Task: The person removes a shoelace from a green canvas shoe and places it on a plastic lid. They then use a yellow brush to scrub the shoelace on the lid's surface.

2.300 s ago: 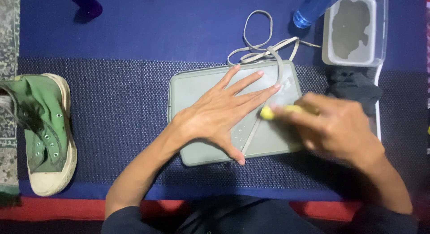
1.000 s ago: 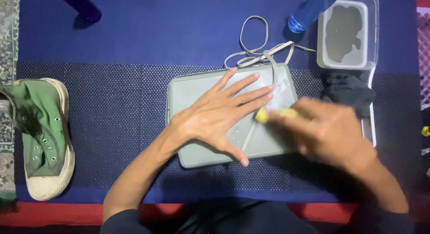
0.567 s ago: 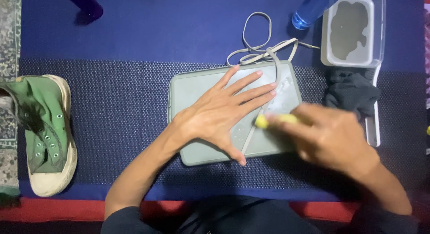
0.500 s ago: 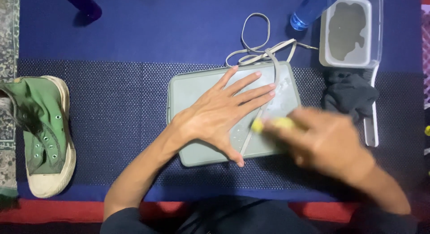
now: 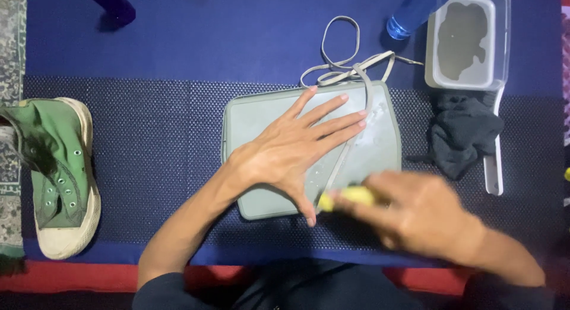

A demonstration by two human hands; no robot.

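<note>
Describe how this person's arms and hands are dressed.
Both hands are bare: no gloves, rings or watch show on the left hand or the motion-blurred right hand. The forearms are uncovered, with dark sleeves starting near the elbows at the frame's bottom edge.

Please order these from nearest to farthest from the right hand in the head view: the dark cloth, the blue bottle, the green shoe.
Measured from the right hand:
1. Dark cloth, just above the hand, on the right of the mat.
2. Blue bottle, at the top edge, beside the clear container.
3. Green shoe, at the far left edge.
</note>
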